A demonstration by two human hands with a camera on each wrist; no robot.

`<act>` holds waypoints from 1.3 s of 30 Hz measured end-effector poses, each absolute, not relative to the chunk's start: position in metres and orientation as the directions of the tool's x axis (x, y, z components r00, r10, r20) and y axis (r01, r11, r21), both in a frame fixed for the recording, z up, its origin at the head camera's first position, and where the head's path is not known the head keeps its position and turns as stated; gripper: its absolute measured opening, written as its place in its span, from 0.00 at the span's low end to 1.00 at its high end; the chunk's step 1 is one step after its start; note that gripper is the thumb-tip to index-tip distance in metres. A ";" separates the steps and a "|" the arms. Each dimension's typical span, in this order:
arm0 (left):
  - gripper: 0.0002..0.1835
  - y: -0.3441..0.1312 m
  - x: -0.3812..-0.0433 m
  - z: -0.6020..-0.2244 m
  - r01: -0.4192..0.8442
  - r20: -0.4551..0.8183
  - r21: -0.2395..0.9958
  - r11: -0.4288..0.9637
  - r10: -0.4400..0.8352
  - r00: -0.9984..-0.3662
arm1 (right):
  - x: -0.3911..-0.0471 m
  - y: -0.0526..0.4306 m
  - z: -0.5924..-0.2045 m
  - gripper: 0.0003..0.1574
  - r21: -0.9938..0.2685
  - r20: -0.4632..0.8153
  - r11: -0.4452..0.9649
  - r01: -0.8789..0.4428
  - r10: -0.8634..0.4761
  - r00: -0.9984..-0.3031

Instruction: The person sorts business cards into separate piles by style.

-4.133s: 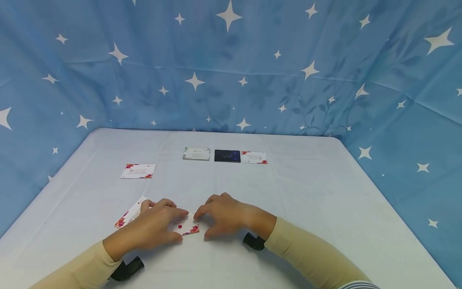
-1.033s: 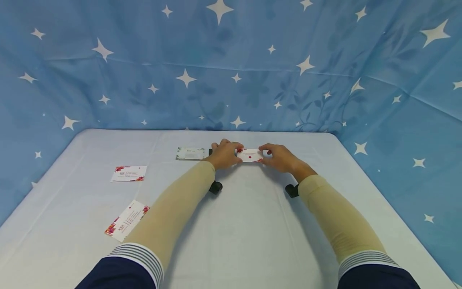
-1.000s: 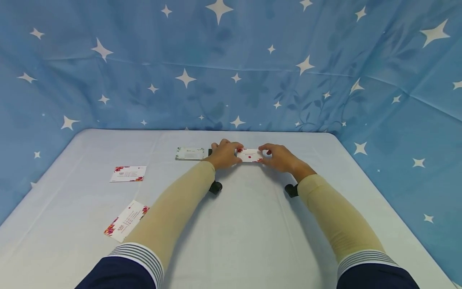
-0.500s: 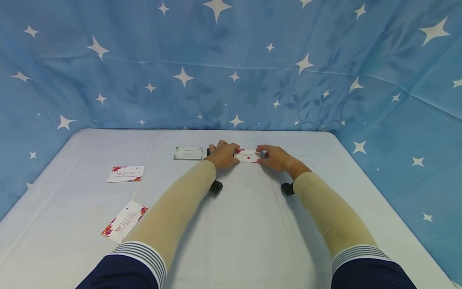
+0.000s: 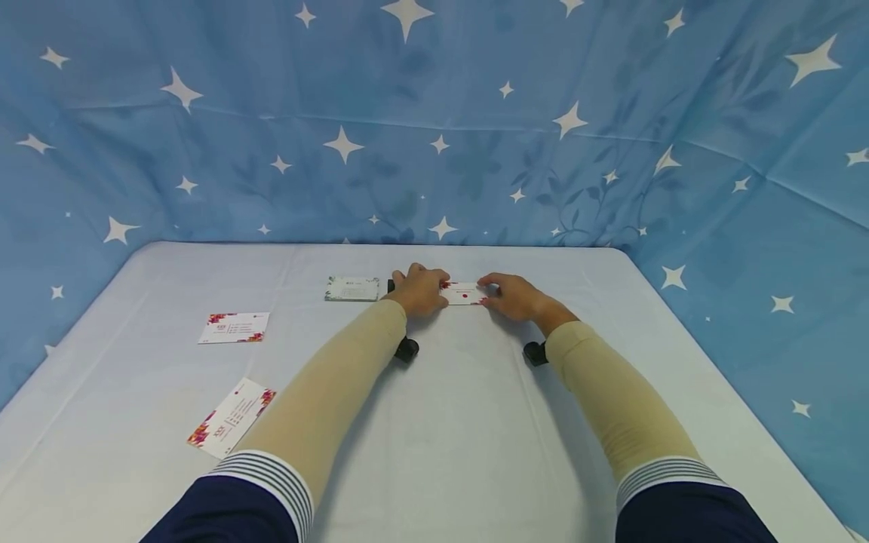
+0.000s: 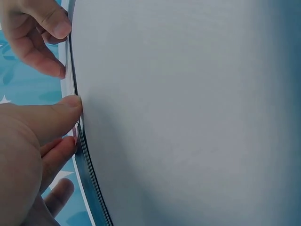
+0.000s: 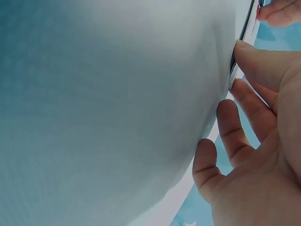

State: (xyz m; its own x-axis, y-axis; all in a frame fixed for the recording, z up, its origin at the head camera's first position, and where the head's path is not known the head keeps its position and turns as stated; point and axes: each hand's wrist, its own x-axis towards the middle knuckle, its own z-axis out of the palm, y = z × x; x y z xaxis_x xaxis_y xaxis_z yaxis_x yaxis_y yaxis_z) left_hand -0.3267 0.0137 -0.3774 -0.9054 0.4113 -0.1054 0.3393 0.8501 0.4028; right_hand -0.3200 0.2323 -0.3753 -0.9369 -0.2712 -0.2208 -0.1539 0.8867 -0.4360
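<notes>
A white business card (image 5: 465, 294) with red floral corners and a red dot lies at the back of the table, between both hands. My left hand (image 5: 421, 292) pinches its left end between thumb and fingers. At the right end, my right hand (image 5: 517, 298) grips it with thumb and forefinger. In the right wrist view the thumb (image 7: 258, 61) presses on the card's edge. A dark card (image 5: 390, 286) is mostly hidden behind the left hand. Farther left lies a white card with green leaf corners (image 5: 351, 289). What lies under the held card cannot be made out.
Two more red-flowered business cards lie on the left of the white table (image 5: 475, 437): one straight card (image 5: 234, 328) and one slanted card (image 5: 232, 417) by the left sleeve. A blue starry curtain (image 5: 475, 151) hangs behind the table.
Since the oldest frame, both hands have carried the red-dot card from the front to the back row, where a red-flowered card lay. Over the last second the hands stay almost still.
</notes>
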 end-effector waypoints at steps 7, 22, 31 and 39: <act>0.32 0.008 -0.322 -0.379 0.326 -0.101 0.418 0.848 0.401 -0.911 | -0.317 0.226 -0.377 0.34 -0.482 -0.223 0.866 -0.133 -0.268 -0.937; 0.32 -0.079 -0.277 -0.346 0.368 -0.112 0.541 0.756 0.498 -0.860 | -0.281 0.180 -0.355 0.39 -0.541 -0.128 0.778 -0.319 -0.451 -0.883; 0.30 -0.148 -0.231 -0.349 0.382 -0.090 0.554 0.740 0.510 -0.856 | -0.250 0.125 -0.357 0.37 -0.579 -0.091 0.680 -0.449 -0.602 -0.793; 0.29 -0.211 -0.204 -0.354 0.315 -0.101 0.565 0.762 0.443 -0.891 | -0.225 0.069 -0.361 0.35 -0.540 -0.141 0.646 -0.539 -0.701 -0.699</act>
